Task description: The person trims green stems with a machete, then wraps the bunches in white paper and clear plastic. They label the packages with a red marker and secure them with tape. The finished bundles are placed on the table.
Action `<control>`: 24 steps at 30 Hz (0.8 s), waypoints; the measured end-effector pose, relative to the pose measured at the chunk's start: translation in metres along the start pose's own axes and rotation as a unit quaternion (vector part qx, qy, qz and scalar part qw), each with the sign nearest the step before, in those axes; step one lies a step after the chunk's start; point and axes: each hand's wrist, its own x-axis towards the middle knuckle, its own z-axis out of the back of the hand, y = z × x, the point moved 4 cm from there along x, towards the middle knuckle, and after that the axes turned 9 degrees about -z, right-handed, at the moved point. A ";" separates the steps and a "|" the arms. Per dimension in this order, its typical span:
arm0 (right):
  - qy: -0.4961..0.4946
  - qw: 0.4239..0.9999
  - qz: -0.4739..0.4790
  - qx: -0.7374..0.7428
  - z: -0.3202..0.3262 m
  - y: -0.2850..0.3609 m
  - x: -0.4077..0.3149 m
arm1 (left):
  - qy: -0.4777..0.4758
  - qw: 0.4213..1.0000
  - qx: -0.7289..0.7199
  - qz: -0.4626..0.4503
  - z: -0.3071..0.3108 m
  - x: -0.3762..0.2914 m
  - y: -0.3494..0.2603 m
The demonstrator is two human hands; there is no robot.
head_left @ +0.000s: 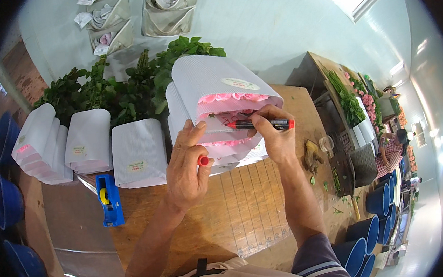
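In my right hand is a red marker pen, its tip over the inner paper of a wrapped bunch where red strokes show. My left hand grips the red pen cap between thumb and curled fingers, beside the wrapper's left edge. The bunch's white corrugated wrapper bears an oval sticker and tops a stack of similar bundles. Pink roses peek out of its open end. Green leafy stems stick out behind, against the wall.
More white-wrapped bunches lie along the table's left side. A blue tape dispenser stands near them on the wooden table. Gloves lie at the right. Blue buckets line both sides. A person is farther right.
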 end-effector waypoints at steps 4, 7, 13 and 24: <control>0.017 1.000 -0.001 0.008 -0.005 0.000 0.000 | -0.002 1.000 0.007 0.008 -0.001 -0.002 0.001; 0.005 1.000 0.003 0.001 -0.007 -0.001 0.000 | 0.018 1.000 0.008 -0.008 -0.002 -0.003 0.002; -0.040 0.995 0.038 0.079 0.003 -0.012 0.001 | 0.024 1.000 -0.006 -0.010 0.001 -0.001 0.004; -0.117 0.966 0.193 0.124 0.013 -0.034 -0.067 | -0.090 0.992 -0.079 0.025 0.014 -0.009 -0.002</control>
